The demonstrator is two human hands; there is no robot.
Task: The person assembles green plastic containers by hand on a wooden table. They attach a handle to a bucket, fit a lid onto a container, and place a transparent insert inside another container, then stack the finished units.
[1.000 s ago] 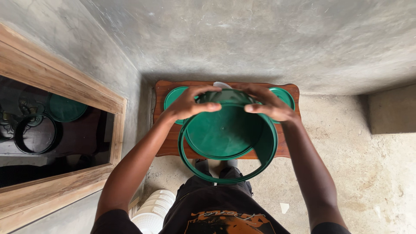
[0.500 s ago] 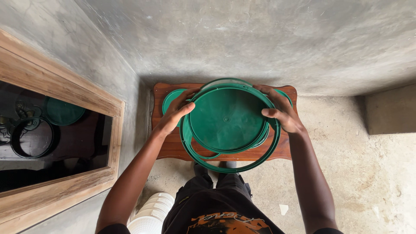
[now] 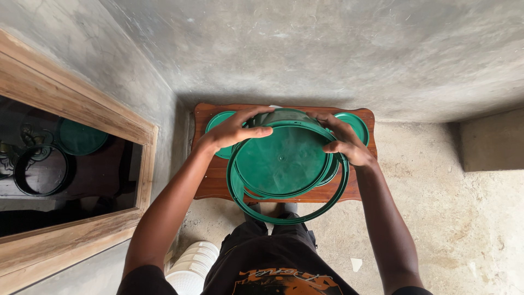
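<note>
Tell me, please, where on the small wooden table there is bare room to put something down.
Bare wood shows along the table front-left edge, below the left green lid, and at the front-right corner. The middle is crowded: the left hand and right hand hold a green ring and a round green piece there. Another lid fills the back-right corner.

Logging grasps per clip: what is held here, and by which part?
Both hands, left hand and right hand, hold a green round lid by opposite edges of its rim.

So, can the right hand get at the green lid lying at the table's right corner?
Probably yes. The right hand grips the green bucket rim right beside that lid, with nothing between them, though it would have to let go first.
</note>
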